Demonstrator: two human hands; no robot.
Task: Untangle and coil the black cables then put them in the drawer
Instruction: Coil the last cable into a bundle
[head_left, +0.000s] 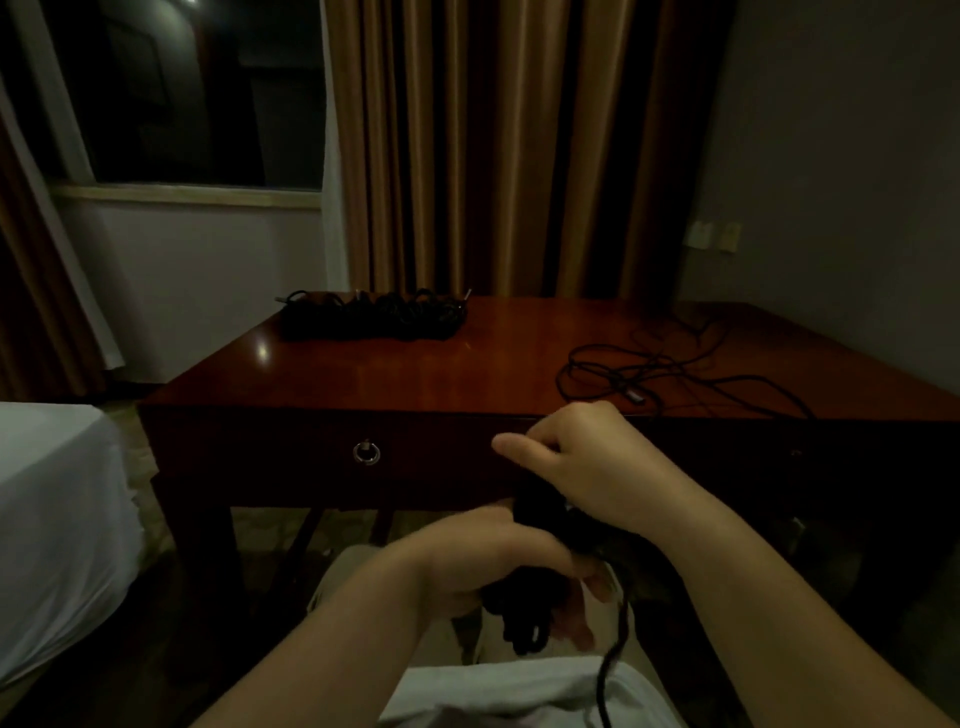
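1. I have the coil in my lap, below the desk edge. My left hand is curled round its middle. My right hand sits above it with fingers bent down onto the upper end; whether it pinches a strand there I cannot tell, it is too dark.
2. Risk: a loose tail hangs down by my right forearm. If my left grip eases, I judge the loops spring open and the tail drags them apart.
3. Risk: the tail could snag on the desk edge when I lift.
4. The drawer is closed; both hands are busy, so opening it means freeing one.
5. The coil's long axis runs near-vertical, top leaning away from me toward the desk.
6. Finished coils lie at the far left; a tangle waits on the right.
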